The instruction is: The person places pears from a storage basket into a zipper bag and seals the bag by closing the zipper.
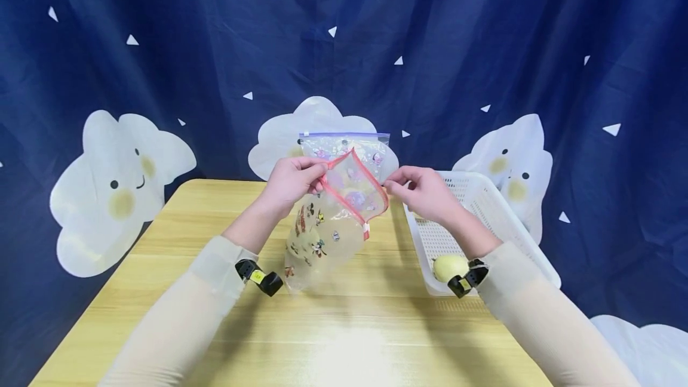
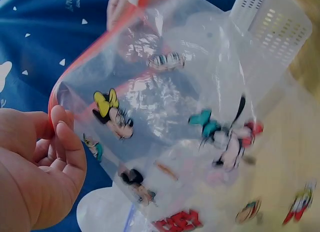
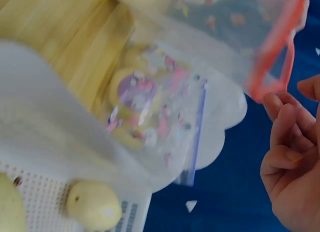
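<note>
Centre, head view: clear bag (image 1: 328,243) with printed cartoon figures (image 2: 115,115), held tilted over a wood-grained table (image 1: 398,339). Located between both hands, in front of a purple-zip bag (image 1: 376,154) and to the left of a white perforated basket (image 1: 510,232). Red rim (image 1: 344,202) parted into a roughly diamond-shaped mouth, with slider (image 1: 366,230) at the corner nearest the viewer. Cannot tell contact or gap between lower end and tabletop.

Left hand (image 1: 292,181): clamped on the red rim, thumb against bent fingers, at the left side of the mouth. Right hand (image 1: 421,193): fingertips at the opposite side of the red rim, with thumb apart from the bent fingers in the right wrist view. Cannot tell a pinch from a mere touch here.

Behind the clear bag: purple-zip bag, transparent, with pink and purple printing and rounded pale-yellow shapes visible through the film in the right wrist view. Inside the basket, at the near end: a pale-yellow fruit (image 1: 449,267); a second partly in sight, cut off by the edge of the right wrist view.

On both arms: pale sleeves (image 1: 183,309), with black wrist cameras (image 1: 260,278) strapped on near the cuffs. Backdrop: dark-blue curtain (image 1: 215,46) bearing white triangles and smiling white clouds (image 1: 97,208).
</note>
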Demonstrator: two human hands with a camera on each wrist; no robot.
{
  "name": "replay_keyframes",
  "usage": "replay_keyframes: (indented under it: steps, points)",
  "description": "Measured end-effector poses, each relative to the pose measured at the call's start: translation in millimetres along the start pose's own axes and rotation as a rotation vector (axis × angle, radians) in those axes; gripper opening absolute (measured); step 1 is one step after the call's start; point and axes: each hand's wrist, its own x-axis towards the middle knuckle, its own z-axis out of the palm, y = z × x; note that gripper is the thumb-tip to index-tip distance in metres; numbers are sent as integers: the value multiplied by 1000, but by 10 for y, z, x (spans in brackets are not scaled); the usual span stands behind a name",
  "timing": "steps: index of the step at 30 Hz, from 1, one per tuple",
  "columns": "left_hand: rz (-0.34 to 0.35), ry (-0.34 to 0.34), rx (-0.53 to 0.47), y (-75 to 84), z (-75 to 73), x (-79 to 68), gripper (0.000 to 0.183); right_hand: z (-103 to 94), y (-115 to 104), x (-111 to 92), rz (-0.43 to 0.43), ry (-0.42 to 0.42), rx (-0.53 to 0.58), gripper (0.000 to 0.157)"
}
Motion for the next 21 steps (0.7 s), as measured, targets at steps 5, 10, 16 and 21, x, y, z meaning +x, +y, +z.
replay_keyframes:
  steps: [5, 10, 16, 21]
  points:
    - [-24, 14, -9, -29, -45, 3, 29, -118, 212, -5, 76, -9, -30, 22]
    - [-23, 13, -12, -37, -63, 2, 29, -210, 434, 10, 112, 7, -89, 26]
    - [-33, -4, -28, -29, -72, -7, 30, -323, 669, -5, 149, -37, -183, 27]
    - [-31, -5, -16, -25, -76, -9, 31, -420, 811, -60, 193, -184, -265, 39]
